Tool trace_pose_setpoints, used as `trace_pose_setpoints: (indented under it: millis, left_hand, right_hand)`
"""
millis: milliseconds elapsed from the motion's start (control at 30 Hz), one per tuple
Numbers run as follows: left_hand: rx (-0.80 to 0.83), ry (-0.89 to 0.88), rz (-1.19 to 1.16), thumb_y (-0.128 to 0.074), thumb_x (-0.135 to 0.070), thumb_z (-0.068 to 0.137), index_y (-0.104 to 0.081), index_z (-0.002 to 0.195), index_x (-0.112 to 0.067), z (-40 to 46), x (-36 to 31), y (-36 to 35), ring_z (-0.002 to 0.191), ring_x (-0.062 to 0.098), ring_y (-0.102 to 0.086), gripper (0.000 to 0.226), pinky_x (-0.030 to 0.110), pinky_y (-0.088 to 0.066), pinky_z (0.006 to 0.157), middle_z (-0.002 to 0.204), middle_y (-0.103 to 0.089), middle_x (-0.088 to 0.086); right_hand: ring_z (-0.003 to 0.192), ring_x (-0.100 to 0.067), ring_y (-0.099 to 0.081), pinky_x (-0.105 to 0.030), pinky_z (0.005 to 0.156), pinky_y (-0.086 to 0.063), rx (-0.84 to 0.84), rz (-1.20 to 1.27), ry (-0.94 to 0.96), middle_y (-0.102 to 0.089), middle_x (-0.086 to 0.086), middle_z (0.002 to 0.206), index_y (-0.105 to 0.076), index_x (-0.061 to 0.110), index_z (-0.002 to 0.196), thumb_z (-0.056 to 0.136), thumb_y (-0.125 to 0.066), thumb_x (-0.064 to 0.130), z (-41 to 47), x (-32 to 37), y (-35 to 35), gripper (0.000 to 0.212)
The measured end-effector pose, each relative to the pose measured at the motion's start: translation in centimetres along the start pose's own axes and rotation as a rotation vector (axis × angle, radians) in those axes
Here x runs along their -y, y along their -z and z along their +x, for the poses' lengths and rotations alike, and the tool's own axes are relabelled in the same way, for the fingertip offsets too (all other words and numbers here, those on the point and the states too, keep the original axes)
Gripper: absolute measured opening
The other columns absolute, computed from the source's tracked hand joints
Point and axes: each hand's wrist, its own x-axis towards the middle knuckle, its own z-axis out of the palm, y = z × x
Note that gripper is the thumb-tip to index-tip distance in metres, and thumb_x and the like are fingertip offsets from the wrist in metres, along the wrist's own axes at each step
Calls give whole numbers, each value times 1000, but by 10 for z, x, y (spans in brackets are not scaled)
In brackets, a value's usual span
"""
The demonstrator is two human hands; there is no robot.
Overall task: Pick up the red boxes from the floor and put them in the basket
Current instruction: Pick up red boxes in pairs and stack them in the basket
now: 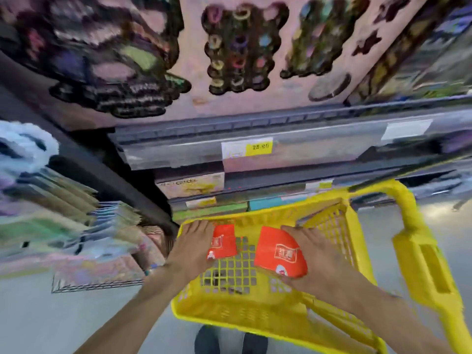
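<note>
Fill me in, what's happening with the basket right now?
A person is lowering two red boxes into the yellow basket. The left hand holds the smaller-looking red box by the near-left wall; the right hand grips the other red box over the mesh bottom. Both boxes are inside the rim, not yet released. The shelves behind are blurred.

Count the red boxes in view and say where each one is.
2. One red box is under the left hand, the other red box under the right hand, both inside the yellow basket. The hands may hide more.
</note>
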Motion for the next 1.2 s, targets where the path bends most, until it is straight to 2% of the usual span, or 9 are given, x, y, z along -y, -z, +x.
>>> trace_pose_setpoints:
  millis: [100,200,367,500,667,767,867,1033,1200]
  left_hand:
    - [-28,19,9,-84,-38,52,-50,131,-13,10,10,-28,110,30,-55,90,43,-47,94,119,-57,6]
    - [-72,32,71,-90,-33,43,-54,128,-9,14,14,-45,105,31,-60,96,42,-51,90,115,-61,9]
    - [-75,165,52,-85,-37,65,-43,140,-12,6,7,-61,117,34,-47,90,46,-43,98,130,-48,11]
    - [-81,230,23,-85,-38,68,-39,140,-13,1,2,-62,115,33,-45,89,46,-47,92,130,-44,10]
    - [7,78,122,-79,-32,74,-23,151,-16,3,-1,-63,134,32,-34,98,49,-41,104,149,-34,5]
    - [-2,61,154,-79,-38,71,-32,146,-17,9,3,-62,125,32,-39,91,48,-39,104,137,-41,7]
    - [-42,146,125,-82,-43,64,-42,135,-12,14,8,-58,115,31,-43,88,46,-41,98,124,-47,9]
    - [-45,124,145,-76,-44,74,-30,147,-14,12,8,-62,126,33,-38,92,48,-38,103,139,-40,12]
    - [-33,122,164,-71,-43,81,-20,152,-15,10,4,-64,130,32,-34,91,51,-35,110,141,-36,12]
  right_hand:
    - [123,-16,-36,-43,106,-39,15,-70,52,-51,6,137,-39,25,146,66,-69,62,19,-14,-34,94]
    - [128,-19,-35,-40,107,-32,40,-119,74,-48,9,139,-36,26,147,69,-74,55,31,-21,-57,92]
    - [130,-18,-36,-34,110,-31,63,-93,48,-43,8,143,-31,26,150,75,-77,50,44,-26,-78,91]
    - [128,-17,-38,-34,110,-31,85,-86,42,-44,4,141,-27,24,150,74,-80,47,68,-31,-84,96]
    - [134,-18,-40,-38,117,-19,99,-182,16,-44,4,143,-25,26,149,72,-80,46,95,-38,-103,97]
    - [134,-19,-41,-37,116,-25,114,-201,51,-44,3,143,-25,25,149,72,-81,46,106,-41,-117,97]
    - [135,-21,-38,-35,116,-25,109,-204,84,-43,1,145,-26,22,150,74,-82,42,114,-40,-127,97]
    - [133,-21,-35,-36,116,-27,65,-168,94,-43,0,144,-27,20,150,74,-84,36,126,-37,-139,97]
    - [143,-22,-31,-36,123,-6,51,-158,67,-41,-4,148,-25,18,150,74,-85,27,130,-50,-149,97]
